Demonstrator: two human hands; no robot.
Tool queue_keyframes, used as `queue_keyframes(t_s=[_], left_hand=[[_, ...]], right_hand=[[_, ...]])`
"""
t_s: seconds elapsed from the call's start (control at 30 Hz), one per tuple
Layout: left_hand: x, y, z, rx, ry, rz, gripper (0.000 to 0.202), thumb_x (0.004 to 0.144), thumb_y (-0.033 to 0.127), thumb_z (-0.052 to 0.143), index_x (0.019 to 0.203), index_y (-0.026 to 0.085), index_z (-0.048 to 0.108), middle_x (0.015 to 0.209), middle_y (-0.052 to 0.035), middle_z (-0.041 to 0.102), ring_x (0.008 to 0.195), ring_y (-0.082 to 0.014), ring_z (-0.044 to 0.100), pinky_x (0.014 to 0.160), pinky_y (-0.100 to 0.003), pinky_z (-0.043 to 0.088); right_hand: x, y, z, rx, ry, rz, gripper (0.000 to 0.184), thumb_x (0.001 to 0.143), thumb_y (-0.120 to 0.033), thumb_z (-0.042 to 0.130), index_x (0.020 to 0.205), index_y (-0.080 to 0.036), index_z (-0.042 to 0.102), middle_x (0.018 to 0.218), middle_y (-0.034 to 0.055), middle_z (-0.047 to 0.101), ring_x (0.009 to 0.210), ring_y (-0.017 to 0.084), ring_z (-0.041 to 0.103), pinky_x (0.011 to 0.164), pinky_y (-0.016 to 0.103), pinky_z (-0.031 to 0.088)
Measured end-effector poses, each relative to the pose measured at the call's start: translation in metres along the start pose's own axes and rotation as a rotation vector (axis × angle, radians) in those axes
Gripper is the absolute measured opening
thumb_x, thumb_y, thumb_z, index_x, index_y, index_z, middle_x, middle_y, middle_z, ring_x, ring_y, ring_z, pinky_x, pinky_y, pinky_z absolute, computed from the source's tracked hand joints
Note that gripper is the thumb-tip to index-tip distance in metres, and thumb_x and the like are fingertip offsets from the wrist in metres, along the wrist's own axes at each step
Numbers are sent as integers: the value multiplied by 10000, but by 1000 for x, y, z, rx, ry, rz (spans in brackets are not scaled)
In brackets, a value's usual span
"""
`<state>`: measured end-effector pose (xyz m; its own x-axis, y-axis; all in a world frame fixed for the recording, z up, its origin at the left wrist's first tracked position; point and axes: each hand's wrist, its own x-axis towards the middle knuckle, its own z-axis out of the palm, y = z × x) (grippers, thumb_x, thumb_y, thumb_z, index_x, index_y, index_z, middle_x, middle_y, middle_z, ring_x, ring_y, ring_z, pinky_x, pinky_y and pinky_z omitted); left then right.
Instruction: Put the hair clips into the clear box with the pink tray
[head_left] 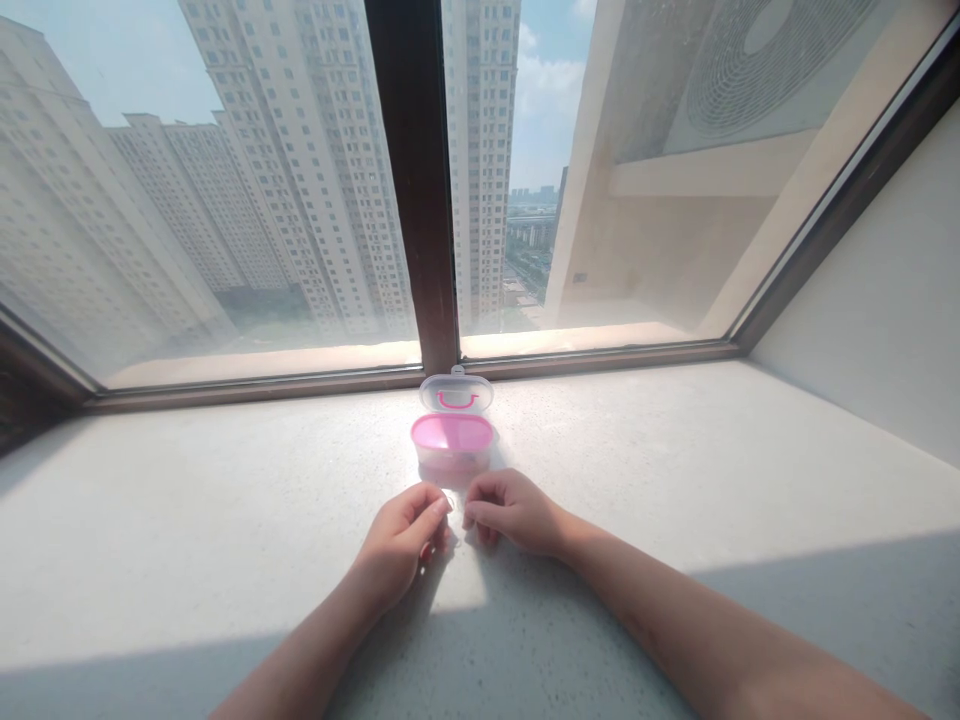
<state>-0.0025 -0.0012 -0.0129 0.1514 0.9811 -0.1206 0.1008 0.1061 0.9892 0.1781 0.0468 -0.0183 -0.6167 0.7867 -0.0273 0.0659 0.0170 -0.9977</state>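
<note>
My left hand (411, 530) is closed in a pinch, thumb against fingers, just in front of a small oval plastic box. Facing it across a narrow gap, my right hand (514, 510) is also pinched, its fingers curled downward. A faint clear bit shows near the left fingertips, too small to name; what the right fingers hold, if anything, is hidden. The box (453, 462) has a pink rim and clear sides, and it stands upright. Its clear lid (435, 392), with a pink handle, is open and tilted back toward the window.
A white speckled windowsill (225, 530) lies under both hands. Behind the box rises a dark window frame (424, 200) with glass on both sides. A white wall (870, 290) bounds the right side. Tall buildings and an outdoor fan unit (765, 60) show outside.
</note>
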Motion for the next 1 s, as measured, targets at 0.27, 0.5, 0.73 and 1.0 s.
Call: queue_keyframes(t_s=[0.27,0.5,0.73,1.0], left_hand=[[0,2,0,16,-1,-2,292,846,418,525,715,157,530,569,1,548,488,-95,456,461,-202,324],[0,1,0,31,-3,10,291,848,412,526,716,153,548,570,-7,562,485,-96,463,459,-202,330],[0,-1,-1,42,-11,10,299,857,419,511,727,154,557,576,-1,553,489,-97,461,456,-202,331],[1,-3,-1,50,-3,-1,282,863,410,506,739,159,537,579,5,549,506,-100,475,472,-203,341]], right_hand=[[0,0,0,-1,0,-3,129,752,-200,550,663,-130,612,532,-13,572,483,102,555,454,197,427],[1,3,0,3,-4,-4,136,762,-217,557,676,-128,613,552,-3,581,493,107,565,458,200,443],[0,2,0,-6,-3,-9,130,764,-192,544,677,-127,615,536,-5,578,489,109,561,456,201,434],[-1,-1,1,17,-1,-7,131,767,-193,542,681,-128,618,530,-13,565,483,106,554,457,202,433]])
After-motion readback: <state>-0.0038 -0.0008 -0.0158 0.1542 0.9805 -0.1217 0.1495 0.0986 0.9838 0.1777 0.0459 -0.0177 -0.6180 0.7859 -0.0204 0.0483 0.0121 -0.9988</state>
